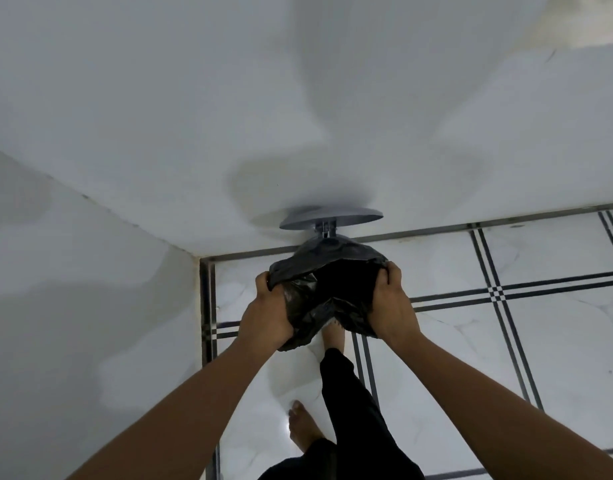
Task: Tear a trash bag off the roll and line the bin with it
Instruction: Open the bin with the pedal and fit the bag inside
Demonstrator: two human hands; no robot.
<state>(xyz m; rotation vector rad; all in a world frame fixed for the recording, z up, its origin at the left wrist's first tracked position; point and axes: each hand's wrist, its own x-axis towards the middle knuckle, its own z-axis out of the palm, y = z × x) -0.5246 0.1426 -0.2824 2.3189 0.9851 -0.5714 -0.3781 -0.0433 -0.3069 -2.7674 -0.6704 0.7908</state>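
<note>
The black trash bag [327,289] sits at the centre of the frame, its mouth pulled wide over the bin, whose body it hides almost wholly. The bin's grey lid [331,216] stands open just above the bag, tilted back on its hinge against the white wall [159,98]. The left hand [268,311] grips the bag's left edge, fingers curled over the gathered plastic, with crumpled folds bunched under its palm. The right hand [390,303] grips the right edge in the same way, fingers hooked over the rim of the bag. The two hands lie well apart with the dark opening between them. No brand, label or writing can be read on the bag or lid. Below the bag a bare foot [332,336] shows, toes pointing toward the bin; a second foot [303,424] stands lower in the frame, beside a black trouser leg [353,403]. The floor [471,341] is white marble-look tile with dark double lines crossing at the right.
</note>
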